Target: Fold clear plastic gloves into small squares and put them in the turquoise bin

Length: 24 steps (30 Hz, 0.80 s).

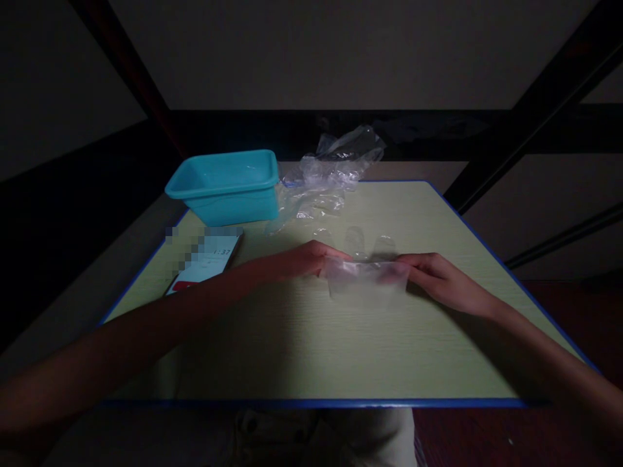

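Note:
A clear disposable plastic glove (368, 280) stretches between my hands above the middle of the table. My left hand (314, 258) pinches its left edge, fingers closed. At the opposite edge, my right hand (433, 275) grips the film between thumb and fingers. The glove's finger parts point away from me, and its lower part hangs toward me, slightly blurred. Beyond it lies a crumpled clear plastic bag (335, 172), partly spread over the table's far edge; more thin film seems to be in or around it.
A turquoise plastic basin (233, 201) stands at the far left of the table (311, 350), which has a blue edge. A lit phone (209, 259) lies in front of the basin, close to my left forearm. Dark metal bars (530, 110) rise behind and to the right.

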Each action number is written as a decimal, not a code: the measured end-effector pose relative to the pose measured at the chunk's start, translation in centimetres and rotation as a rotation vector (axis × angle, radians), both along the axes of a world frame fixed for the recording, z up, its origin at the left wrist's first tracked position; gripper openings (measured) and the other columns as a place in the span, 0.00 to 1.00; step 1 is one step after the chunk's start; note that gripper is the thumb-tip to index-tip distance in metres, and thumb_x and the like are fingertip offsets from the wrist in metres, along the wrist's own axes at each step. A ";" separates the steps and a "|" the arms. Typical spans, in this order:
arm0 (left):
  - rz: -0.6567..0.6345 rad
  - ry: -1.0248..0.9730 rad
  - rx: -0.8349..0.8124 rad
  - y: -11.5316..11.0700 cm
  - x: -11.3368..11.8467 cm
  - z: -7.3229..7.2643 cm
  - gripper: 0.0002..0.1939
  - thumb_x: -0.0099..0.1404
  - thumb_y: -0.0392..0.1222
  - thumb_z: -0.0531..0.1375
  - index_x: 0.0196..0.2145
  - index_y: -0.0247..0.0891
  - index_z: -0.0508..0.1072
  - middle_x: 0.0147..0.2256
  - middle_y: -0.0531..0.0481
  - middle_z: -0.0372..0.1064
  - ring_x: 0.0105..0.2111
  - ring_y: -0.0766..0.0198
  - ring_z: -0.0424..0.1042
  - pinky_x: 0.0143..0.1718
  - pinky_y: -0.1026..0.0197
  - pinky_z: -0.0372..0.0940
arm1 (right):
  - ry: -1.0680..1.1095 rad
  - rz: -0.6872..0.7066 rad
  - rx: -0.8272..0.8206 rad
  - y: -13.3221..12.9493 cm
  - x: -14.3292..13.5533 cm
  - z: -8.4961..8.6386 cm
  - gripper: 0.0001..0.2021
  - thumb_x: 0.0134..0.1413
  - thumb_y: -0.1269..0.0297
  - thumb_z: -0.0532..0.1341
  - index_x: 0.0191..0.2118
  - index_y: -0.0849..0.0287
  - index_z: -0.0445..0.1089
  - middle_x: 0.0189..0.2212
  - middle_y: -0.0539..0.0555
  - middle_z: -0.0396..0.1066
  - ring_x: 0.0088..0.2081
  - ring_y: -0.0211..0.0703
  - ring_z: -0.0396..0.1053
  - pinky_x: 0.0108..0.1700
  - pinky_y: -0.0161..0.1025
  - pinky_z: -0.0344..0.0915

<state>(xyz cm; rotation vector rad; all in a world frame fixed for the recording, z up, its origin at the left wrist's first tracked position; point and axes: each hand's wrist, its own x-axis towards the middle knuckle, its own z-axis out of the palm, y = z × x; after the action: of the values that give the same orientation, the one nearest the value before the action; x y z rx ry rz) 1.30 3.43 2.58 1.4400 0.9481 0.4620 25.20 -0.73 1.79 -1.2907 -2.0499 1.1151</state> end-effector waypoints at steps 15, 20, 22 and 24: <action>0.101 -0.248 -0.526 1.3 0.4 -1.3 0.11 0.65 0.37 0.52 0.31 0.30 0.72 0.30 0.43 0.73 0.33 0.61 0.74 0.42 0.55 0.68 | 0.221 -0.384 -0.349 1.6 -1.8 -0.2 0.20 0.36 0.45 0.64 0.19 0.60 0.68 0.18 0.53 0.71 0.19 0.35 0.64 0.23 0.33 0.61; 0.165 -0.234 -0.529 1.5 0.7 -1.3 0.10 0.62 0.34 0.54 0.27 0.31 0.72 0.29 0.44 0.72 0.32 0.63 0.73 0.42 0.55 0.67 | 0.214 -0.392 -0.297 1.8 -1.9 -0.7 0.20 0.37 0.46 0.64 0.20 0.61 0.67 0.18 0.55 0.73 0.18 0.35 0.63 0.22 0.34 0.62; 0.171 -0.235 -0.512 1.4 0.6 -1.1 0.08 0.61 0.33 0.56 0.25 0.31 0.71 0.28 0.44 0.72 0.31 0.62 0.73 0.41 0.55 0.67 | 0.208 -0.381 -0.249 1.8 -1.8 -0.9 0.21 0.37 0.45 0.64 0.20 0.60 0.65 0.17 0.55 0.72 0.16 0.34 0.62 0.21 0.35 0.61; 0.170 -0.223 -0.471 1.3 0.3 -0.8 0.05 0.58 0.33 0.58 0.26 0.31 0.70 0.28 0.44 0.72 0.32 0.62 0.74 0.42 0.55 0.66 | 0.197 -0.376 -0.210 1.7 -1.8 -1.0 0.21 0.38 0.45 0.63 0.20 0.60 0.64 0.18 0.55 0.72 0.17 0.35 0.63 0.20 0.35 0.61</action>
<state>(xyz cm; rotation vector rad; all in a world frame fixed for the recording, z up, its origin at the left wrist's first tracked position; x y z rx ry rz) 1.59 4.73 1.75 0.8682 0.9265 0.4751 23.36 1.00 0.81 -1.5211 -1.5008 1.2427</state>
